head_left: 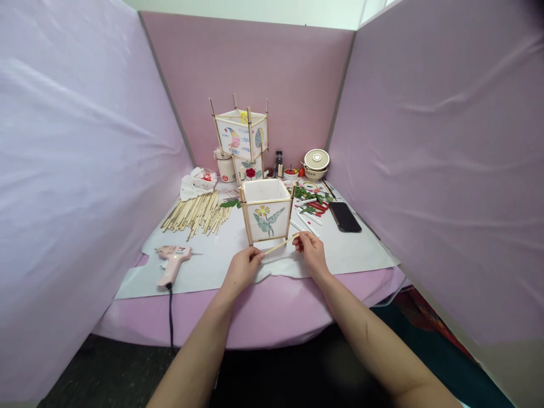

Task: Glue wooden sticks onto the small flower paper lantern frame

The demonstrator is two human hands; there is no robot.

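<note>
A thin wooden stick is held between my two hands, slanting up to the right. My left hand pinches its left end, and my right hand has its fingers closed on the right end. Just behind the stick stands a small box-shaped lantern with wooden corner posts, an open top and a yellow flower with green leaves on its front panel. The stick is in front of the lantern's lower edge; whether they touch is unclear.
At left lie a pink glue gun with a black cord and a pile of sticks. Another, taller lantern stands behind. To the right are markers, red scissors, a phone and lidded bowl.
</note>
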